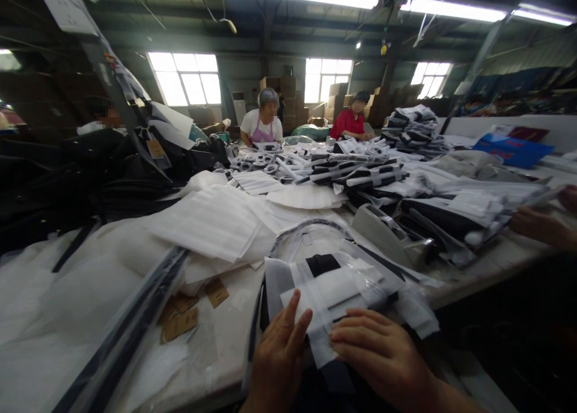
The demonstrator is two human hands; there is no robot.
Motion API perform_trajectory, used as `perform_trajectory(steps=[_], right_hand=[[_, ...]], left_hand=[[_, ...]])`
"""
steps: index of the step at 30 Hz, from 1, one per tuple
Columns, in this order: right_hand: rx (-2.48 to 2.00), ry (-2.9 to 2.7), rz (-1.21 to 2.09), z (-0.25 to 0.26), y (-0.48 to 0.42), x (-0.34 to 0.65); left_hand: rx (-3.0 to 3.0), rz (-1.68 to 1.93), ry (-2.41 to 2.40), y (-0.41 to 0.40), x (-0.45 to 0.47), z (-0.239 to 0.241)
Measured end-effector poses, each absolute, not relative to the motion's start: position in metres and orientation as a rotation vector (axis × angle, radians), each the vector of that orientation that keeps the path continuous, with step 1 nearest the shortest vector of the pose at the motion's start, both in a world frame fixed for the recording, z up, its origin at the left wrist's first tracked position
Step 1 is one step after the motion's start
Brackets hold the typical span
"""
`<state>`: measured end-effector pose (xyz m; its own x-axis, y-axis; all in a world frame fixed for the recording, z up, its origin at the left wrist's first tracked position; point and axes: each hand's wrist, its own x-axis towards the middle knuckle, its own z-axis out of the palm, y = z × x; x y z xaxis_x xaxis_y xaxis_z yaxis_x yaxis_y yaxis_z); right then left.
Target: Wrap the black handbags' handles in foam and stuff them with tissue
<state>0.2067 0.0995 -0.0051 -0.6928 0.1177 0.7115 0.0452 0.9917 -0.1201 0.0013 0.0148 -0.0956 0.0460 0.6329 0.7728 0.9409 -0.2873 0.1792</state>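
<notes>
A folded dark garment in a clear plastic bag (336, 281) lies at the near edge of the white table (478, 272), with white paper and tape strips across it. My left hand (279, 356) lies flat on the bag's near left part, fingers stretched out. My right hand (383, 353) presses flat on the bag's near right part, fingers together and extended. Neither hand grips anything.
A grey tape dispenser (387, 232) stands right of the bag. White tissue sheets (211, 220), brown tags (180, 323) and bagged garments (451, 214) cover the table. Another person's hands (541, 223) reach in at right. Two people (264, 121) work at the far end.
</notes>
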Motion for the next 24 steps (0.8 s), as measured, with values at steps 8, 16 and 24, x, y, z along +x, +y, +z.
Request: perform_trajectory(steps=[8,16,24], right_hand=[[-0.094,-2.403,0.085,-0.020,0.097,0.213],[-0.279,-2.351,0.060,-0.009,0.105,0.201],[-0.124,-2.523,-0.164,-0.017,0.125,0.188]], left_hand=[[-2.023,-0.959,-1.517,0.017,-0.001,-0.081],[-2.047,-0.934,-1.543,0.017,-0.001,-0.081],[-2.107,-0.977,-1.563,0.018,-0.004,-0.083]])
